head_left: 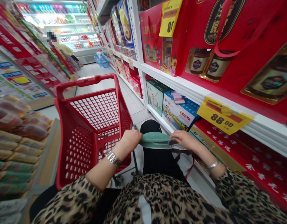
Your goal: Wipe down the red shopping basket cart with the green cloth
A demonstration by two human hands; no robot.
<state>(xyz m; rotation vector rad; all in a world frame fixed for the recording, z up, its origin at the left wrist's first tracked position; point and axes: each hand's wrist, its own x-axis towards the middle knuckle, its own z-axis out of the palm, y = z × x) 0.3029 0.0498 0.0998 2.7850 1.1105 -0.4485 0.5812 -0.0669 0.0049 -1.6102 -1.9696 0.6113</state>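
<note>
Across my lap lies a green and white bag (156,137), its top edge stretched between my two hands. My left hand (130,140) is closed on the bag's left end. At the other end, the fingers of my right hand (184,139) pinch the edge near a dark strap. What is inside the bag cannot be made out. Beside my left forearm stands a red shopping cart (75,155) with a perforated plastic basket.
Shelves on the right carry red gift boxes (192,31) and a blue and white carton (178,109). A yellow price tag (224,116) hangs from the shelf edge. Packaged goods (15,146) lie at left. A person (64,48) is farther down the aisle near water bottles (101,59).
</note>
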